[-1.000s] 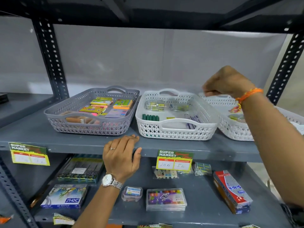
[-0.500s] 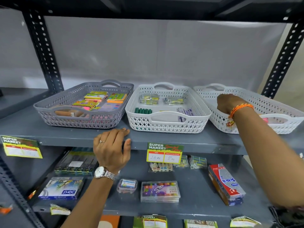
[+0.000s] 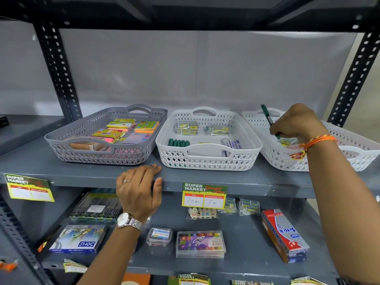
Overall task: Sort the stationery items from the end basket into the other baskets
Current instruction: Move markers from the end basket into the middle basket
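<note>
Three baskets stand in a row on the grey shelf. My right hand [image 3: 296,122] is above the right white basket [image 3: 349,138] and grips a green pen [image 3: 267,115] that points up and back. The middle white basket [image 3: 207,160] holds green pens [image 3: 178,142], small yellow packets and purple pens. The grey basket [image 3: 82,155] at the left holds colourful sticky-note pads and erasers. My left hand [image 3: 139,190] rests on the shelf's front edge [image 3: 82,178], fingers spread over it, holding no item.
A lower shelf carries a DOMS box [image 3: 79,239], a red and blue box [image 3: 284,235], a clear crayon case [image 3: 200,243] and small packets. Price tags [image 3: 204,195] hang on the shelf edge. Black perforated uprights [image 3: 57,70] stand at both sides, with another shelf overhead.
My right hand dipped into the right basket and has come up holding a green pen. My left hand has stayed on the shelf edge.
</note>
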`<state>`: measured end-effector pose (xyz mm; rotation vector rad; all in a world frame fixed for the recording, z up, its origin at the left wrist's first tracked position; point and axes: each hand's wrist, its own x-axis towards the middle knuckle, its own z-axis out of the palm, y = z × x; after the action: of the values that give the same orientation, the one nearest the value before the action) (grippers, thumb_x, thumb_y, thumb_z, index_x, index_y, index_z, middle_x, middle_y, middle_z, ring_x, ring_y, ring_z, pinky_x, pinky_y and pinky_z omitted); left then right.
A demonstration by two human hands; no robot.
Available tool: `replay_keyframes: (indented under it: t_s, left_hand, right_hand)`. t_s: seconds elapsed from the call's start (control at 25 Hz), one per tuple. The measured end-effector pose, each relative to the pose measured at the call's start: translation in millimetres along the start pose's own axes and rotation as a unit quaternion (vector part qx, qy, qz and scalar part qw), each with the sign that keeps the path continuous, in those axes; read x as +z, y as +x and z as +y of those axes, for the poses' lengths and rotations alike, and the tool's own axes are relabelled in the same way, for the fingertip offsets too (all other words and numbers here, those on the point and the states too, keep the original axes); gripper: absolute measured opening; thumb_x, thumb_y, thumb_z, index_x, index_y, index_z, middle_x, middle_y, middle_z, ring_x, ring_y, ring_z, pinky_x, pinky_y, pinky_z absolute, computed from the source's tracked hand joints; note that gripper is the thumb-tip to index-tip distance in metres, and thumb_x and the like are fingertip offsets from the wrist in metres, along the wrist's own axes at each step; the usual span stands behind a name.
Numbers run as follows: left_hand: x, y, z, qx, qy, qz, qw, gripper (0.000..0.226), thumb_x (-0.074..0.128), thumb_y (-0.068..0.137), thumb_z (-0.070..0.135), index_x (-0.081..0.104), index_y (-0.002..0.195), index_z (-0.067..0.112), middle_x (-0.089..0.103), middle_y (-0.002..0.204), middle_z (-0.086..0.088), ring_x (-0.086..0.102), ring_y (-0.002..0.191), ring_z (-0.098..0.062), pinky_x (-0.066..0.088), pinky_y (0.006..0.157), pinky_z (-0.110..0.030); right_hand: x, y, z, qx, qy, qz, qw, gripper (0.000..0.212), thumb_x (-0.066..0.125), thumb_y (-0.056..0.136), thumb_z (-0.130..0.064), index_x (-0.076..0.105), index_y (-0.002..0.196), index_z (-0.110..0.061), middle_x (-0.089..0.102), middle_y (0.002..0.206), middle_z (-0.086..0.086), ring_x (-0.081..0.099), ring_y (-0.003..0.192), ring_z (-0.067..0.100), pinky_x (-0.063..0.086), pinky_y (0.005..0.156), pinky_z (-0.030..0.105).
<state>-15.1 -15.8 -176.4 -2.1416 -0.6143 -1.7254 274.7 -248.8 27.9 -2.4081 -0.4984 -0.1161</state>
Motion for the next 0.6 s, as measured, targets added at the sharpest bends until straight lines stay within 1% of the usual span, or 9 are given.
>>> replay_keyframes:
  t_s: [0.04,0.08,0.12,0.2,0.24,0.32,0.4,0.52,0.6]
  left_hand:
    - [-1,0,0,0.0,0.001,-0.001,1.0,0.042,0.036,0.101,0.04,0.072,0.096,0.02,0.076,0.096,0.002,0.063,0.08,-0.023,0.037,0.078,-0.039]
    - [-1,0,1,0.001,0.001,-0.001,1.0,0.042,0.036,0.101,0.04,0.072,0.096,0.02,0.076,0.096,0.002,0.063,0.081,-0.023,0.037,0.078,-0.039]
    - [-1,0,0,0.001,0.001,-0.002,1.0,0.041,0.036,0.101,0.039,0.073,0.096,0.02,0.076,0.096,0.002,0.062,0.082,-0.022,0.037,0.078,-0.039]
    - [-2,1,0,0.003,0.001,-0.004,1.0,0.042,0.036,0.1,0.04,0.073,0.096,0.02,0.076,0.096,0.001,0.062,0.082,-0.022,0.037,0.077,-0.038]
    - [-2,1,1,0.003,0.0,-0.005,1.0,0.042,0.036,0.1,0.04,0.073,0.096,0.02,0.076,0.096,0.002,0.063,0.082,-0.022,0.037,0.078,-0.038]
    - [-2,1,1,0.003,-0.002,-0.008,1.0,0.042,0.036,0.101,0.04,0.073,0.097,0.02,0.076,0.097,0.002,0.064,0.082,-0.023,0.037,0.078,-0.039]
    - [-3,1,0,0.003,-0.004,-0.012,1.0,0.042,0.036,0.101,0.04,0.073,0.097,0.02,0.076,0.098,0.002,0.065,0.082,-0.023,0.038,0.078,-0.038]
    - [-4,2,0,0.004,-0.007,-0.016,1.0,0.042,0.037,0.1,0.04,0.074,0.097,0.021,0.076,0.098,0.002,0.065,0.082,-0.022,0.037,0.078,-0.038]
    - [-4,3,0,0.005,-0.007,-0.017,1.0,0.042,0.037,0.101,0.04,0.074,0.097,0.021,0.076,0.098,0.003,0.064,0.082,-0.021,0.037,0.078,-0.038]
  right_hand:
    - [-2,0,0,0.005,0.053,0.01,0.999,0.024,0.08,0.056,-0.012,0.074,0.075,0.001,0.074,0.067,0.013,0.073,0.068,0.027,0.062,0.071,0.039]
    - [-4,-1,-2,0.005,0.112,0.013,0.994,0.023,0.081,0.058,-0.01,0.075,0.077,0.002,0.075,0.072,0.015,0.075,0.073,0.029,0.062,0.076,0.042]
    - [-5,-5,-4,-0.001,0.171,0.008,0.985,0.023,0.082,0.062,-0.007,0.075,0.081,0.004,0.075,0.078,0.018,0.075,0.075,0.031,0.063,0.076,0.041]
    - [-7,-19,-14,-0.031,0.266,-0.008,0.964,0.021,0.08,0.069,0.001,0.073,0.087,0.008,0.072,0.085,0.019,0.07,0.069,0.027,0.063,0.063,0.027]
    - [-7,-28,-20,-0.051,0.297,-0.017,0.953,0.017,0.079,0.071,0.004,0.072,0.086,0.006,0.069,0.084,0.019,0.067,0.065,0.024,0.061,0.056,0.021]
    - [-6,-49,-37,-0.094,0.333,-0.038,0.938,0.013,0.078,0.071,0.006,0.069,0.076,-0.001,0.067,0.076,0.017,0.064,0.059,0.019,0.059,0.053,0.018]
    - [1,-64,-52,-0.123,0.344,-0.063,0.929,0.018,0.079,0.07,0.007,0.066,0.072,-0.005,0.067,0.072,0.016,0.066,0.056,0.018,0.06,0.055,0.021]
    - [19,-79,-68,-0.147,0.34,-0.088,0.924,0.021,0.084,0.065,0.004,0.069,0.075,-0.005,0.073,0.078,0.022,0.073,0.065,0.03,0.063,0.066,0.035]
    - [28,-86,-74,-0.159,0.328,-0.094,0.927,0.025,0.088,0.061,-0.001,0.071,0.078,-0.004,0.075,0.077,0.022,0.075,0.068,0.033,0.063,0.071,0.042]
